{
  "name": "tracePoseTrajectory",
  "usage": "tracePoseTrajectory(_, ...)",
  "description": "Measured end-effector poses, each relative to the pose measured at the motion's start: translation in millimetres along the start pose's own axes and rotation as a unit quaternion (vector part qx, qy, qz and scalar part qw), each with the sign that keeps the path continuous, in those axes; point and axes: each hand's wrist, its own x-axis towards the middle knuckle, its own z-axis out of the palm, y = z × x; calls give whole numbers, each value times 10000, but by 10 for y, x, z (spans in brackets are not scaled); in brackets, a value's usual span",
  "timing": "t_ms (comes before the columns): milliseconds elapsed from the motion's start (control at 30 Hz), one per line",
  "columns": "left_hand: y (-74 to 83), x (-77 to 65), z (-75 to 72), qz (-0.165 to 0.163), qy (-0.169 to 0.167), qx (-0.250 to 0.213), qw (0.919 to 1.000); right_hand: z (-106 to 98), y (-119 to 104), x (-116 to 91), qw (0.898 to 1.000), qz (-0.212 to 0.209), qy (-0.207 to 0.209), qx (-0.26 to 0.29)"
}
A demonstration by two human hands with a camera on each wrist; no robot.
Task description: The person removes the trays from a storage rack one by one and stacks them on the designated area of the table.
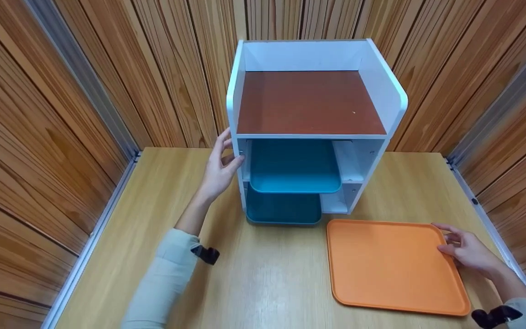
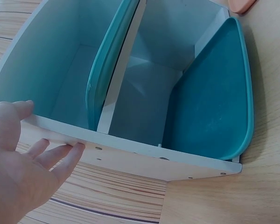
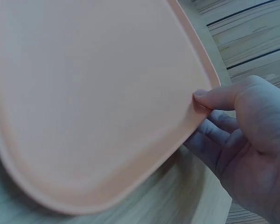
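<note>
A white shelf unit (image 1: 388, 87) with a brown top board stands at the back of the table. My left hand (image 1: 221, 167) holds its left side panel, thumb at the front edge and fingers along the outer face, as the left wrist view also shows. Two teal trays sit in the shelf: the upper tray (image 1: 295, 167) and the lower tray (image 1: 283, 209) both jut out at the front. At the front right is an orange tray (image 1: 391, 265). My right hand (image 1: 467, 249) pinches its right rim, with the thumb (image 3: 214, 98) on top and the fingers below.
The wooden table (image 1: 254, 278) carries the shelf. Wood-grain panels enclose it at the back (image 1: 176, 68), the left (image 1: 30, 137) and the right (image 1: 518, 183). Metal rails (image 1: 94, 237) run along the table's sides.
</note>
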Motion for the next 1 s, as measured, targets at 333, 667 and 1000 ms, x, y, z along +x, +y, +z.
tracePoseTrajectory(333, 5, -6, 9, -113, 30, 9, 9999, -39, -103, 26, 9964, -15, 270, -809)
tracePoseTrajectory(667, 8, 1, 13, -101, 52, -47, 9999, -74, -172, 8, 9933, -132, 394, -1082)
tracePoseTrajectory(1000, 6, 0, 6, -63, 36, -37, 10000, -129, -205, -6, 9883, -613, 896, -1069)
